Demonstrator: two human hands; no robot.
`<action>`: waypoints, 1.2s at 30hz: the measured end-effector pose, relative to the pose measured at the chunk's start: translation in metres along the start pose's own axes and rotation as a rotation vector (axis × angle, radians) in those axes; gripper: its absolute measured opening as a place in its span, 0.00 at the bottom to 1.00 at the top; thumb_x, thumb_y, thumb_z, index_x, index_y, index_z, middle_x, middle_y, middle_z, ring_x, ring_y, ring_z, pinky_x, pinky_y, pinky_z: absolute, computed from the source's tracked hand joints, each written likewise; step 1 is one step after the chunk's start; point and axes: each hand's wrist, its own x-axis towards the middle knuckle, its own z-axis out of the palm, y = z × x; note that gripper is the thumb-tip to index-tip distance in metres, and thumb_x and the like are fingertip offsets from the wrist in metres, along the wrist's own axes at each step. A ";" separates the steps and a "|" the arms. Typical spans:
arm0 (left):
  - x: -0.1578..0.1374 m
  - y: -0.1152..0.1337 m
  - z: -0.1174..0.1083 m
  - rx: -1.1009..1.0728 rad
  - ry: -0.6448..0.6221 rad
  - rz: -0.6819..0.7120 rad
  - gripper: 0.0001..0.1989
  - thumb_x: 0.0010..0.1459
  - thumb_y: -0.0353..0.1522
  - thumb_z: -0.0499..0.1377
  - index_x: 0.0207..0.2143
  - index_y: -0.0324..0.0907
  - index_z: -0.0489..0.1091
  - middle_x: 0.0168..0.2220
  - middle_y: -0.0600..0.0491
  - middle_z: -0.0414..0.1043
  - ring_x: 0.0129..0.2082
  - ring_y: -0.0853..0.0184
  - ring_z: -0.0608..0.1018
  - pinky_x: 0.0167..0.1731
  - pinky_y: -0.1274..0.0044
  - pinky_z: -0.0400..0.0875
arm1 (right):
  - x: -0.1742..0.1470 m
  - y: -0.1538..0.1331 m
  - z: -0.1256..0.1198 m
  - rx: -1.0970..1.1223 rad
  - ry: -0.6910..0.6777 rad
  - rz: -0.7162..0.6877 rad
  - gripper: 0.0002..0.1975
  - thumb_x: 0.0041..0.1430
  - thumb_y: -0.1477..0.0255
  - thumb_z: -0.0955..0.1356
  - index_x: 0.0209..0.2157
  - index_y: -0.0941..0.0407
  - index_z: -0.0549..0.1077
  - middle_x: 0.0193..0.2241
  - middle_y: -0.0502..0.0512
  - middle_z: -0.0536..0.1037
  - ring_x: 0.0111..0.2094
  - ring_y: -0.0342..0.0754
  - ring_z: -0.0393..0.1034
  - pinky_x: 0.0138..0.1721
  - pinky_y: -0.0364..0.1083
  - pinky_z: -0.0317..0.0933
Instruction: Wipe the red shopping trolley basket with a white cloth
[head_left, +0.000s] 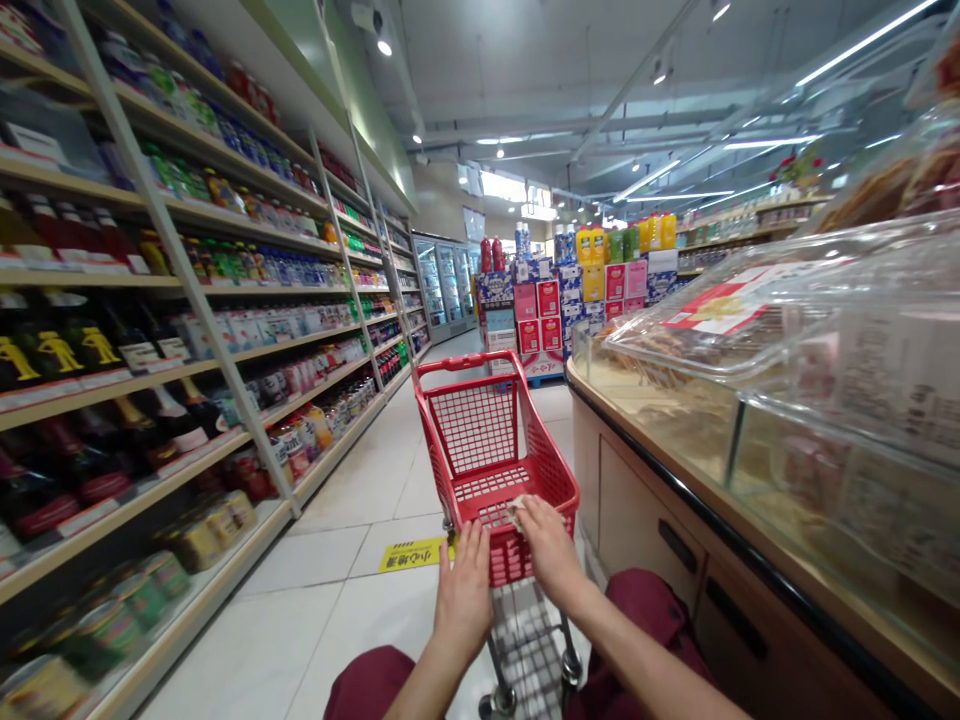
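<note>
A red shopping cart [551, 455] stands in the aisle in front of my knees, its lattice basket wall low and close to me. My left hand [465, 580] rests against the near left corner of the basket rim, fingers stretched out and holding nothing. A small crumpled pale cloth [516, 513] shows under the fingers of my right hand [551, 545]. That hand presses the cloth on the near right part of the rim. The fingertips are partly hidden behind the hand.
Shelves of bottles [82, 350] line the left side. A glass-fronted counter [675, 430] with clear plastic food packages [720, 310] runs close on the right. Stacked drink boxes [540, 330] stand ahead. A yellow floor sticker [411, 555] lies left of the cart.
</note>
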 end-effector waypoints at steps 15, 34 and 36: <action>0.001 0.000 -0.006 -0.011 -0.044 0.005 0.39 0.40 0.22 0.46 0.58 0.37 0.43 0.61 0.51 0.39 0.60 0.63 0.44 0.56 0.60 0.40 | -0.003 -0.019 0.009 0.071 -0.018 -0.108 0.17 0.56 0.79 0.59 0.46 0.55 0.68 0.51 0.56 0.65 0.54 0.49 0.56 0.53 0.51 0.53; 0.029 -0.037 -0.038 0.032 0.019 0.137 0.24 0.49 0.23 0.43 0.49 0.38 0.61 0.56 0.47 0.56 0.58 0.63 0.52 0.56 0.60 0.40 | -0.001 0.025 -0.003 0.131 -0.003 -0.014 0.19 0.56 0.79 0.57 0.49 0.56 0.65 0.52 0.59 0.64 0.53 0.49 0.56 0.53 0.53 0.53; 0.034 -0.038 -0.044 0.039 0.007 0.196 0.20 0.50 0.23 0.43 0.43 0.38 0.65 0.53 0.46 0.61 0.58 0.63 0.54 0.56 0.62 0.40 | 0.000 0.034 -0.004 0.132 -0.023 0.010 0.19 0.57 0.79 0.57 0.49 0.56 0.65 0.52 0.60 0.64 0.54 0.49 0.56 0.53 0.52 0.52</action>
